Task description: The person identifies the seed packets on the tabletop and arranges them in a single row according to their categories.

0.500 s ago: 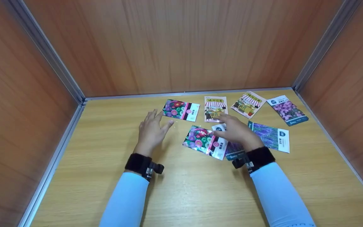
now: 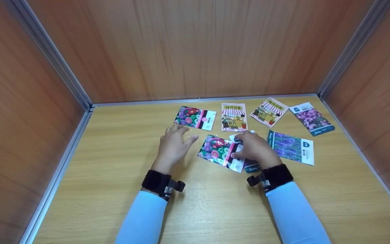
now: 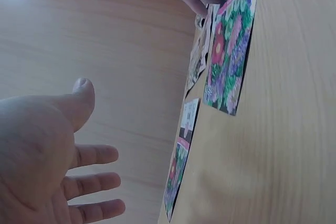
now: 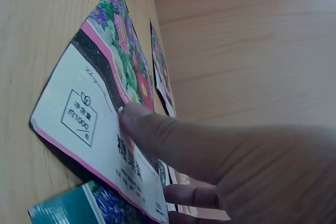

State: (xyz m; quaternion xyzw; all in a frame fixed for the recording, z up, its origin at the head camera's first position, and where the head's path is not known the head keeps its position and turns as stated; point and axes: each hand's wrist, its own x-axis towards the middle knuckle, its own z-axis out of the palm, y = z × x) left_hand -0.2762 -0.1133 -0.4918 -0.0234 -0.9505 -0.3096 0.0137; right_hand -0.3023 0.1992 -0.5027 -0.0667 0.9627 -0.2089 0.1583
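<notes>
My right hand (image 2: 258,148) is over a chrysanthemum seed packet (image 2: 212,150) printed with red, pink and purple flowers. In the right wrist view the thumb presses on the packet's face (image 4: 79,103), and the other fingers curl at its far edge, partly hidden. Beneath its right end lies a teal-edged purple-flower packet (image 2: 252,166), mostly covered. To the left, my left hand (image 2: 173,149) hovers above the table with fingers spread and nothing in them. Just beyond it lies a second chrysanthemum packet (image 2: 195,118).
Two packets with striped awnings, one upright (image 2: 234,117) and one tilted (image 2: 269,112), lie at the back. A pink-flower packet (image 2: 311,118) and a lavender packet (image 2: 289,147) are on the right. Wooden panels (image 2: 195,51) wall the table (image 2: 195,210) at the back and sides.
My right hand has come down and nearer, off the upright awning packet and onto the chrysanthemum packet. The left hand has shifted right and slightly nearer.
</notes>
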